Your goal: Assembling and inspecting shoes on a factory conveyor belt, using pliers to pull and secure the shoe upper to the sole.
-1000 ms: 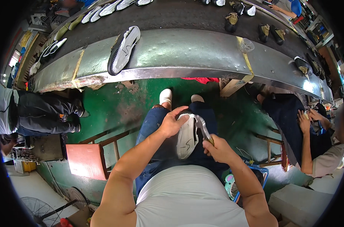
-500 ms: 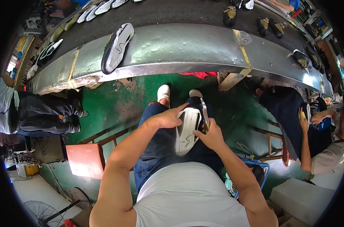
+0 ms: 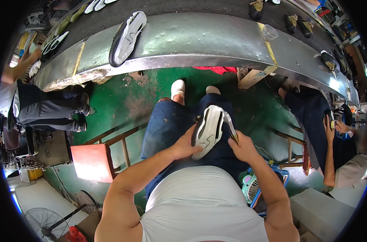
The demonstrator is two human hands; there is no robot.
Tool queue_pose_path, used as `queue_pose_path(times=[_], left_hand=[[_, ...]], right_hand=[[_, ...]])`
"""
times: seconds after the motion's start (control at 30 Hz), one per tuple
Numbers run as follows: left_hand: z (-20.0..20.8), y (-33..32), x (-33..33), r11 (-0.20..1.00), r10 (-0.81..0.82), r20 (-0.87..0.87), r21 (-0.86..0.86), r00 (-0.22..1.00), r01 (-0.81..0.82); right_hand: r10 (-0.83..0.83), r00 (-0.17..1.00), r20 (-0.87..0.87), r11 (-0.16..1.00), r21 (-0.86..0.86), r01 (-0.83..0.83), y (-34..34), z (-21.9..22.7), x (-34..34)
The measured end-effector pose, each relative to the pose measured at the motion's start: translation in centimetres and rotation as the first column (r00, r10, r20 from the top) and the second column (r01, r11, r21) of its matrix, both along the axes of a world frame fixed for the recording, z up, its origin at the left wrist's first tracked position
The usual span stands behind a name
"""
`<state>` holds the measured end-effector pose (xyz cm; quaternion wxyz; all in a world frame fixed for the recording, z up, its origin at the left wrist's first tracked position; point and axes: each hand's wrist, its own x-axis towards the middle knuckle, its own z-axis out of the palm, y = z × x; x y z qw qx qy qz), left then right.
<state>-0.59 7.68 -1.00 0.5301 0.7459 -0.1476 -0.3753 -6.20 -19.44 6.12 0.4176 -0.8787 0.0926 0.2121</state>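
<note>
A seated person's left hand (image 3: 186, 144), its grip pinching the near left edge, holds a white-soled shoe (image 3: 208, 133) above blue-clad thighs (image 3: 165, 123); the right hand (image 3: 245, 148) has its grip closed around a slim metal tool (image 3: 230, 126), the tool's head by the shoe's far right side; beyond, slightly left, a second shoe (image 3: 129, 38) lies on the metal worktop (image 3: 199, 36).

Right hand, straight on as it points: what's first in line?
Beyond the metal tool it holds, the right hand would probably meet the white-and-black shoe first; exact depth is unclear.
</note>
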Motion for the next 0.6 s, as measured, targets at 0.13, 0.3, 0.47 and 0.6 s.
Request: queue_pose_path(times=[0.13,0.3,0.47,0.6], left_hand=[[-1.5,0.1,-1.5,0.991,0.122,-0.053,-0.047,0.991,-0.125],[0.3,-0.7,-2.2,0.995,0.101,-0.039,0.016,0.994,-0.101],[0.0,0.1,-2.4,0.773,0.114,-0.608,-0.442,0.786,-0.454],[-2.9,-2.3,-3.3,0.636,0.624,-0.563,-0.037,0.542,-0.771]], right_hand=[[0.406,0.907,0.113,0.912,-0.104,-0.396,-0.7,1.8,-2.1],[0.6,0.782,0.167,0.77,-0.386,-0.508,2.0,2.7,-0.1],[0.719,0.678,-0.151,0.529,-0.514,-0.675,4.1,5.0,2.6],[0.719,0.688,-0.104,0.621,-0.349,-0.702,5.2,2.3,1.9]])
